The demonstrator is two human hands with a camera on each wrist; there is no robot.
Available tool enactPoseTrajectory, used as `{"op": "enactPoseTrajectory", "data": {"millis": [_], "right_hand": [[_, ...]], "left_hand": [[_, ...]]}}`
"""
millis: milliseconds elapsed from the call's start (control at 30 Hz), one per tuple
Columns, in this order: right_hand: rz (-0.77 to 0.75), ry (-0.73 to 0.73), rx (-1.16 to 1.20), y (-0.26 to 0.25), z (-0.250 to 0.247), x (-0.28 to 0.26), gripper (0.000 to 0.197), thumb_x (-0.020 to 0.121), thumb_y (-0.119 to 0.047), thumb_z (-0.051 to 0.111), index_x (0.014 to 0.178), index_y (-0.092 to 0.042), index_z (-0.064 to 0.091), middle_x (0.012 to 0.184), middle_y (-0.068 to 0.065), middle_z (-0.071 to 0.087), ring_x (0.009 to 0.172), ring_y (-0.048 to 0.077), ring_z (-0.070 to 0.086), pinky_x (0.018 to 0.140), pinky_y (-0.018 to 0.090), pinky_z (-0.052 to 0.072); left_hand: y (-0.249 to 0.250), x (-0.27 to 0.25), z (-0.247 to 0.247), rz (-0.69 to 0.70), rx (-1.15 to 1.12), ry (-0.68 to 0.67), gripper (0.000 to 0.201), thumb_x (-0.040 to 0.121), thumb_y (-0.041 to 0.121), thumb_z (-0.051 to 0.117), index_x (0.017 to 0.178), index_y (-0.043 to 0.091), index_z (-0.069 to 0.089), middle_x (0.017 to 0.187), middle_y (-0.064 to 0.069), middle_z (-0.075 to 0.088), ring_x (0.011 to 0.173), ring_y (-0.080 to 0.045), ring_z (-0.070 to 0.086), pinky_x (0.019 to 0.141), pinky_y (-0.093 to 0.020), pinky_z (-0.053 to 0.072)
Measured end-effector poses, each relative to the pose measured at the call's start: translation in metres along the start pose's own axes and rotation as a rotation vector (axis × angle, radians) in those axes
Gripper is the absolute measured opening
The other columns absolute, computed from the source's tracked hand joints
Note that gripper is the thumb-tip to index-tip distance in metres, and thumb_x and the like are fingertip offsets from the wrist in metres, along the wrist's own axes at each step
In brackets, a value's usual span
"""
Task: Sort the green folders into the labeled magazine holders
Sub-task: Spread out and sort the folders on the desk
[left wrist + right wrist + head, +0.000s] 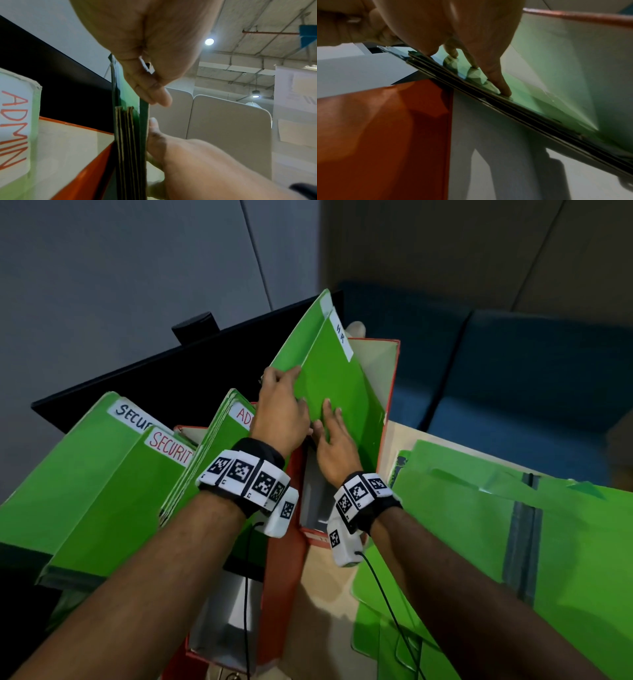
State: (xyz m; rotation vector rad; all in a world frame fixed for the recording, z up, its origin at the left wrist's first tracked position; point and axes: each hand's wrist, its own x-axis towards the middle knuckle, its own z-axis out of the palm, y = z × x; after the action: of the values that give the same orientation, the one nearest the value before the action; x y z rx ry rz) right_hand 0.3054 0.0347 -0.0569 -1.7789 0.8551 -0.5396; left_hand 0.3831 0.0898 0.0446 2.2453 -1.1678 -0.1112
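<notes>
Head view: the HR holder, at the desk's far edge, could tip, since the HR folders lean steeply inside it. Left hand pinches their near edge; right hand presses flat-fingered, so one may slide out.
</notes>
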Motion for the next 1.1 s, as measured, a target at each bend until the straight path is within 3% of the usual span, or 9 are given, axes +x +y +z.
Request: {"op": "enactPoseTrajectory", "data": {"millis": [233, 300, 367, 433, 600, 733, 833, 967, 1100], "right_hand": [[0.092, -0.036, -0.032, 0.021, 0.007, 0.011, 0.057, 0.102, -0.044, 0.029, 0.153, -0.03, 0.008, 0.161, 0.007, 0.001, 0.147, 0.032, -0.001, 0.119, 0.045, 0.006], [0.127, -0.054, -0.046, 0.023, 0.002, 0.014, 0.056, 0.103, -0.041, 0.032, 0.153, -0.029, 0.01, 0.161, 0.008, 0.002, 0.147, 0.031, 0.002, 0.117, 0.042, 0.007], [0.129, -0.078, -0.075, 0.021, -0.003, 0.014, 0.057, 0.103, -0.038, 0.036, 0.153, -0.025, 0.012, 0.161, 0.01, 0.005, 0.148, 0.027, 0.005, 0.117, 0.037, 0.009], [0.093, -0.091, -0.113, 0.015, -0.013, 0.009, 0.059, 0.102, -0.033, 0.041, 0.153, -0.019, 0.017, 0.16, 0.009, 0.01, 0.148, 0.02, 0.008, 0.116, 0.028, 0.008], [-0.075, -0.089, -0.122, 0.012, -0.06, -0.032, 0.053, 0.098, -0.026, 0.052, 0.148, -0.019, 0.034, 0.15, 0.004, 0.04, 0.137, 0.016, 0.036, 0.103, 0.014, 0.025], [-0.129, 0.027, -0.171, 0.037, -0.11, -0.077, 0.041, 0.095, -0.017, 0.057, 0.135, -0.015, 0.054, 0.129, 0.008, 0.062, 0.117, 0.019, 0.056, 0.091, 0.005, 0.031], [-0.053, 0.074, -0.301, 0.066, -0.152, -0.116, 0.035, 0.095, -0.017, 0.057, 0.13, -0.015, 0.059, 0.132, 0.007, 0.059, 0.125, 0.02, 0.051, 0.094, 0.011, 0.028], [0.137, 0.014, -0.486, 0.12, -0.194, -0.172, 0.033, 0.095, -0.018, 0.056, 0.128, -0.016, 0.06, 0.134, 0.01, 0.057, 0.13, 0.023, 0.046, 0.102, 0.024, 0.03], [0.31, -0.061, -0.583, 0.171, -0.219, -0.228, 0.033, 0.094, -0.02, 0.058, 0.126, -0.016, 0.059, 0.128, 0.008, 0.059, 0.118, 0.026, 0.054, 0.097, 0.029, 0.038]], "left_hand": [[0.001, 0.005, 0.007, -0.036, 0.1, -0.109, 0.049, 0.096, 0.01, 0.053, 0.143, 0.005, 0.041, 0.131, -0.009, 0.032, 0.11, -0.016, 0.047, 0.097, -0.015, 0.028], [0.003, 0.005, 0.01, -0.041, 0.18, -0.162, 0.042, 0.097, 0.015, 0.052, 0.136, 0.001, 0.047, 0.13, -0.01, 0.031, 0.111, -0.025, 0.052, 0.104, -0.028, 0.036], [0.007, 0.004, 0.009, -0.062, 0.285, -0.203, 0.039, 0.097, 0.022, 0.05, 0.13, 0.001, 0.05, 0.129, -0.01, 0.032, 0.11, -0.031, 0.054, 0.099, -0.042, 0.044], [0.014, 0.003, 0.005, -0.081, 0.36, -0.222, 0.04, 0.097, 0.028, 0.049, 0.13, 0.005, 0.051, 0.131, -0.01, 0.033, 0.113, -0.035, 0.053, 0.096, -0.046, 0.044], [0.037, -0.024, 0.017, 0.036, 0.238, -0.107, 0.049, 0.095, 0.025, 0.052, 0.141, 0.012, 0.041, 0.141, -0.007, 0.028, 0.113, -0.031, 0.054, 0.093, -0.043, 0.045], [0.056, -0.058, 0.06, 0.224, -0.037, -0.082, 0.045, 0.092, 0.011, 0.055, 0.137, 0.015, 0.051, 0.135, -0.005, 0.035, 0.116, -0.018, 0.049, 0.101, -0.028, 0.039], [0.061, -0.092, 0.107, 0.256, -0.129, -0.257, 0.04, 0.092, 0.006, 0.055, 0.131, 0.015, 0.056, 0.133, -0.002, 0.039, 0.111, -0.009, 0.046, 0.107, -0.022, 0.034], [0.051, -0.146, 0.174, 0.334, -0.069, -0.555, 0.042, 0.087, 0.005, 0.061, 0.127, 0.017, 0.06, 0.128, -0.004, 0.049, 0.119, -0.019, 0.049, 0.108, -0.021, 0.028], [0.032, -0.197, 0.223, 0.399, 0.073, -0.805, 0.054, 0.083, 0.018, 0.072, 0.134, 0.021, 0.054, 0.138, -0.002, 0.044, 0.129, -0.021, 0.044, 0.111, -0.032, 0.034]]}}
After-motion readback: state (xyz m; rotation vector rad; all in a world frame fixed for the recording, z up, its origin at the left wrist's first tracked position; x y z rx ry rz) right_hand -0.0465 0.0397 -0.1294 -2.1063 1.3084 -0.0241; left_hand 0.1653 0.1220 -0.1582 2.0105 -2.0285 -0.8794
